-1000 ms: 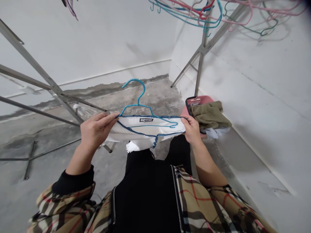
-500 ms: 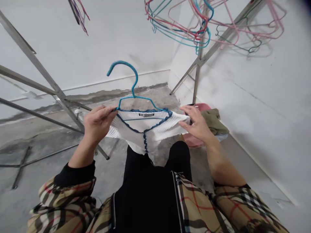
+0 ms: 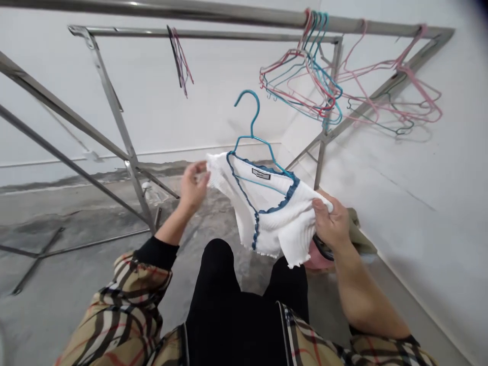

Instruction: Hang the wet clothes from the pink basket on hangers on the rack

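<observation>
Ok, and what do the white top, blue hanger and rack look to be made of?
White top: matte ribbed knit, perhaps cotton or a blend, judging by its fine ridges and soft folds.
Blue hanger: possibly plastic-coated wire, being thin and evenly coloured.
Rack: metal, perhaps steel; its grey tubes show shiny highlights.

The shirt [image 3: 274, 223], on a hanger [image 3: 252, 135], lies between left hand [image 3: 193, 189] and right hand [image 3: 332, 221]. Beyond, other hangers [image 3: 328, 105] hang on a rack [image 3: 229, 12]. Behind the right hand: clothes [image 3: 364, 240] in a basket [image 3: 319, 259].
</observation>
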